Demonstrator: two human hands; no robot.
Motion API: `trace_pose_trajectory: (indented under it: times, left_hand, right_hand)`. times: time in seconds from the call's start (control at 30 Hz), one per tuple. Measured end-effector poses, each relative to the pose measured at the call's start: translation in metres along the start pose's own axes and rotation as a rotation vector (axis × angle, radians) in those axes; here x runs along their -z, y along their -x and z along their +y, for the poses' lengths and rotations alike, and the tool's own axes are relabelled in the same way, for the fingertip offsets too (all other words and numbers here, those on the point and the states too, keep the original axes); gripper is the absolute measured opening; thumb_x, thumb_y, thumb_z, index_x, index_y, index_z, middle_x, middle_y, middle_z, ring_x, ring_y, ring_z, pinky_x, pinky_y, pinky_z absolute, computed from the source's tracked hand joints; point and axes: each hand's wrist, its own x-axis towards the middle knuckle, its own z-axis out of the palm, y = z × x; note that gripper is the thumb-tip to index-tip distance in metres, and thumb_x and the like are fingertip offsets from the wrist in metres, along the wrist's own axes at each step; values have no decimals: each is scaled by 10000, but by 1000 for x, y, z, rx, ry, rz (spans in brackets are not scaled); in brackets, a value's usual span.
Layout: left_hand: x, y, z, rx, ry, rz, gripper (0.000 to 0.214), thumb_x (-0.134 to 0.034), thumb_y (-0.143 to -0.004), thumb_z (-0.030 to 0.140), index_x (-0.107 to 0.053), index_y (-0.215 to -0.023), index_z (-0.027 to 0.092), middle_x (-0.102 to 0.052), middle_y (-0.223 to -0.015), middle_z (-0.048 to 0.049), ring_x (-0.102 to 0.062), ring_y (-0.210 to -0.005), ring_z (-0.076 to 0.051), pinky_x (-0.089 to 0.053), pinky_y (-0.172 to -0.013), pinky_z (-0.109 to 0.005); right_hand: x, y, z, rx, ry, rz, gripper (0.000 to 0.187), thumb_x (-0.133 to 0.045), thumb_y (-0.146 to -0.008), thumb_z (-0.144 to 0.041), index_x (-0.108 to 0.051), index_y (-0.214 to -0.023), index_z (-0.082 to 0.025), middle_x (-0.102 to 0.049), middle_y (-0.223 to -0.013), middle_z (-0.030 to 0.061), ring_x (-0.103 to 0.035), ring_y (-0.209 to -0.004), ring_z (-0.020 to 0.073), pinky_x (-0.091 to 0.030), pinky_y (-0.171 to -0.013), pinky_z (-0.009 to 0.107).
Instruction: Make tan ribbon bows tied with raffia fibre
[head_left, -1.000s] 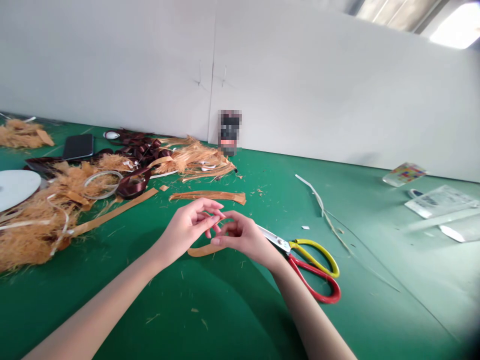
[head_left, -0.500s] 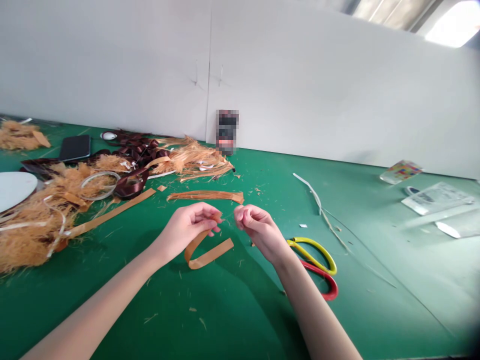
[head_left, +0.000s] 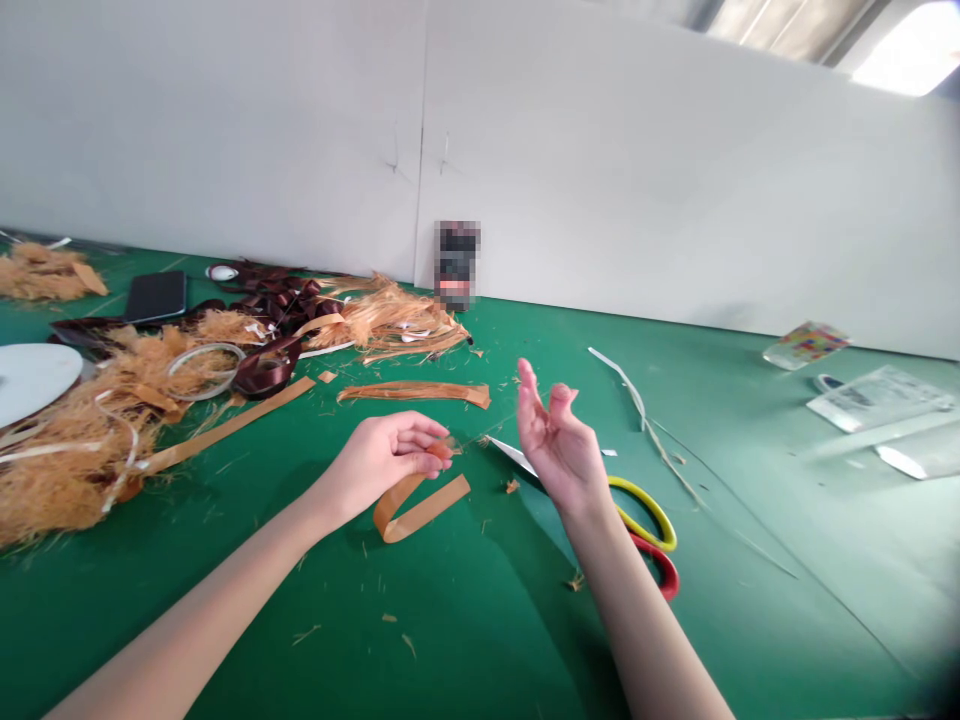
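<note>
My left hand (head_left: 397, 455) pinches the frayed end of a tan ribbon (head_left: 427, 512), which hangs down in a loop and rests on the green table. A thin thread seems to run from that end toward my right hand (head_left: 559, 440). This hand is raised with its fingers apart, above the scissors' blades. The scissors (head_left: 646, 510), with one yellow and one red handle, lie partly hidden beneath my right hand and forearm. Just beyond my hands is a flat bundle of frayed tan ribbon (head_left: 412, 393).
A heap of tan fibres (head_left: 67, 470) and brown ribbon (head_left: 266, 368) covers the left side, with a white disc (head_left: 37, 380) and a dark phone (head_left: 155, 296). Clear plastic packets (head_left: 862, 398) lie at the right. A white wall (head_left: 645, 170) stands behind.
My right hand has moved right and a little up from beside my left hand, and its fingers have opened. The scissors' blades now show. My left hand still pinches the ribbon.
</note>
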Motion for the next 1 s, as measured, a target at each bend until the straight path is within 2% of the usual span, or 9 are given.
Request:
trace_pose_trajectory:
  times: [0.13, 0.23, 0.33, 0.4, 0.53, 0.67, 0.8, 0.93, 1.0]
  left_hand:
    - [0, 0, 3, -14, -19, 0, 229, -750, -726, 261, -662, -921, 179, -770, -903, -79, -735, -869, -239, -594, -854, -400]
    - [1, -1, 4, -29, -5, -11, 222, -752, -723, 251, -664, -915, 181, -770, -947, -86, -725, -935, -246, -576, -901, -407]
    - [3, -2, 4, -36, 5, -1, 232, -748, -721, 256, -662, -920, 174, -768, -960, -93, -722, -951, -246, -571, -911, -409]
    - [5, -2, 5, -40, -23, 23, 251, -753, -714, 265, -660, -928, 171, -768, -960, -93, -723, -944, -243, -572, -908, -408]
    - [14, -2, 6, -36, -136, 64, 276, -757, -712, 295, -667, -946, 178, -769, -942, -85, -728, -905, -246, -591, -858, -412]
    - [28, -4, 1, 5, -192, -8, 330, -764, -709, 335, -679, -992, 186, -764, -961, -93, -725, -908, -268, -609, -786, -402]
    - [39, -6, 0, 63, -215, -123, 300, -751, -737, 331, -687, -994, 192, -764, -945, -70, -721, -916, -242, -591, -837, -375]
    - [41, -6, 5, 69, -206, -35, 307, -754, -739, 343, -676, -985, 178, -758, -921, -61, -720, -897, -223, -581, -843, -346]
    - [40, -5, 5, 62, -194, 4, 320, -767, -726, 350, -677, -976, 171, -756, -910, -62, -720, -885, -222, -579, -837, -344]
  right_hand:
    - [11, -4, -13, 104, 113, 95, 167, -649, -808, -315, -607, -655, -264, -702, -1085, -10, -627, -750, 94, -528, -648, 247]
    - [10, -2, -17, 138, 342, 83, 213, -591, -825, -424, -629, -694, -261, -695, -1075, -13, -333, -441, 58, -367, -439, 236]
    - [1, 4, -13, 90, 516, 25, 277, -565, -834, -490, -698, -791, -250, -714, -905, -2, -165, -415, 57, -248, -415, 237]
    - [-6, 9, -6, 19, 636, -35, 240, -702, -742, -428, -741, -859, -221, -712, -763, 4, -201, -420, 55, -230, -433, 239]
    - [-12, 13, 13, -28, 895, -94, 420, -863, -488, -192, -769, -895, -241, -650, -575, -43, -316, -461, 78, -212, -473, 234]
    - [-15, 9, 20, 37, 918, 2, 109, -789, -651, -307, -732, -678, -218, -424, -422, -76, -272, -450, 81, -163, -475, 247]
    - [-18, 0, 1, 24, 780, 58, 363, -598, -823, -503, -693, -711, -172, -374, -391, -77, -255, -387, 77, -198, -422, 244]
    - [-18, -7, -24, -4, 585, 34, 343, -479, -875, -448, -682, -908, -173, -579, -502, -20, -432, -386, 104, -415, -440, 254]
    - [-16, -9, -30, 20, 509, 32, 264, -469, -855, -344, -657, -974, -201, -732, -789, 43, -655, -632, 140, -552, -650, 284]
